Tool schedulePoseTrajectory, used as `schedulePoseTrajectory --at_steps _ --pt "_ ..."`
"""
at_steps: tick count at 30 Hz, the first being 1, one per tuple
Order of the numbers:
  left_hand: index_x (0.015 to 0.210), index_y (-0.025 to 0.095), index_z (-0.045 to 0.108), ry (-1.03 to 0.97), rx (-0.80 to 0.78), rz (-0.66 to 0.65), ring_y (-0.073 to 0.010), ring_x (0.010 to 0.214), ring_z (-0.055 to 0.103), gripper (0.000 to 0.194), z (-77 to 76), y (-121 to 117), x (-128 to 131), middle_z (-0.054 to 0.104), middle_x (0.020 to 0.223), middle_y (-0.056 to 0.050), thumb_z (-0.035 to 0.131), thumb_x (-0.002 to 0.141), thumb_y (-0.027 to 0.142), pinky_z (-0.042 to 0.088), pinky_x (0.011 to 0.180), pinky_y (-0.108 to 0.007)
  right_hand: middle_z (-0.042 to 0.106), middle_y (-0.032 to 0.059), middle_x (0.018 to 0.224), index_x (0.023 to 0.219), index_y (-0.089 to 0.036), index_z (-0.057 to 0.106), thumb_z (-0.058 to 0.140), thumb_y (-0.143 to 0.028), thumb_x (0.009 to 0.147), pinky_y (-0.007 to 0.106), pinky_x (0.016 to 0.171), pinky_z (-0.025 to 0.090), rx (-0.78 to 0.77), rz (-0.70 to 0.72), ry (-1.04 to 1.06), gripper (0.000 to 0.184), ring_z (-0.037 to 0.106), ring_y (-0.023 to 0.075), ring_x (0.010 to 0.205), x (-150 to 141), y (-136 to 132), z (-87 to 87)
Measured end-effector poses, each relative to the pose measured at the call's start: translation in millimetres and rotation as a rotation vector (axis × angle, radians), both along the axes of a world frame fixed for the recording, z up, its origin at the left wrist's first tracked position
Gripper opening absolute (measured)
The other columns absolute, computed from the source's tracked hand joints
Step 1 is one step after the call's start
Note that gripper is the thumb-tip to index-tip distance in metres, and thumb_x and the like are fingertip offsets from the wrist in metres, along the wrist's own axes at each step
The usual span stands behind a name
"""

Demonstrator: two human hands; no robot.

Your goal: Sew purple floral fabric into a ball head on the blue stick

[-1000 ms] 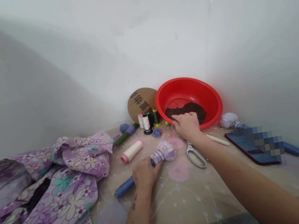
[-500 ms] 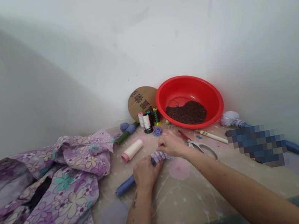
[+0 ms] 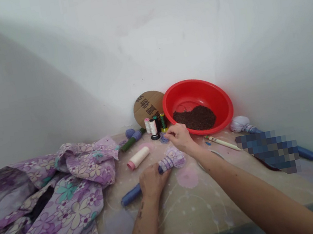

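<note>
My left hand is wrapped round a blue stick that lies aslant on the table. At the stick's far end sits a rounded bundle of floral cloth, its neck wound with purple yarn. My right hand is raised beyond the bundle, thumb and finger pinched together; what lies between them is too small to make out. Just beside those fingertips is a small tangle of purple yarn. Scissors lie partly hidden under my right forearm.
A red basin with dark brown grains leans at the back beside a cardboard disc. Several thread spools, a white roll and a green stick stand or lie nearby. Floral fabric covers the left; a similar wrapped stick lies right.
My right hand has left the bundle's neck and moved up and away towards the basin, uncovering the bundle's rounded head. My left hand keeps its hold on the stick.
</note>
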State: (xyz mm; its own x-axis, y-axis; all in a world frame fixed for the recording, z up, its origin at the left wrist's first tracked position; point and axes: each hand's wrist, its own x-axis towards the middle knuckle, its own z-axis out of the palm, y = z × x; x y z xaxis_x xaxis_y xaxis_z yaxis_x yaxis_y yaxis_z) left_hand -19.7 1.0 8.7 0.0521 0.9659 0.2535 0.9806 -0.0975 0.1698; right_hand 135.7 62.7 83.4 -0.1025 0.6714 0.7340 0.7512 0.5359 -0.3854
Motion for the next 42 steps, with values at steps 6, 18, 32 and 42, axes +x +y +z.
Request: schedulePoseTrajectory --at_steps 6,18,32,42 --pt "0.086 0.023 0.058 0.006 0.049 -0.049 -0.0198 0.076 0.055 0.045 -2.4 1 -2 0.061 0.082 -0.004 0.035 0.073 0.059 0.034 0.061 -0.026 0.056 0.0004 0.057 0.057 -0.017 0.060 0.057 -0.028 0.070 0.027 0.067 0.028 0.030 -0.021 0.016 0.017 0.045 0.0138 0.064 1 -2 4.6" --pt "0.087 0.017 0.053 0.024 0.102 0.032 -0.0211 0.086 0.052 0.038 -3.1 1 8 0.057 0.088 -0.008 0.041 0.075 0.051 0.034 0.071 -0.028 0.048 -0.0033 0.051 0.056 -0.015 0.058 0.055 -0.030 0.068 0.020 0.049 0.029 -0.387 0.286 -0.040 0.019 0.040 0.0078 0.049 50 -35 34.0" --pt "0.096 0.019 0.054 -0.044 -0.046 0.008 -0.0211 0.086 0.054 0.035 7.5 -3 -1 0.060 0.092 -0.007 0.041 0.075 0.044 0.035 0.070 -0.028 0.057 0.0002 0.062 0.086 -0.016 0.062 0.044 -0.029 0.076 0.021 0.049 0.037 -0.212 0.295 0.351 0.024 0.047 0.0091 0.052 45 -64 40.5" --pt "0.094 0.021 0.058 -0.109 -0.001 -0.023 -0.0197 0.086 0.056 0.040 8.4 0 -6 0.063 0.090 -0.006 0.030 0.081 0.046 0.034 0.067 -0.027 0.053 0.0004 0.053 0.065 -0.014 0.063 0.053 -0.040 0.071 0.024 0.053 0.037 0.104 -0.245 0.482 0.029 0.047 0.0114 0.053 57 -64 24.2"
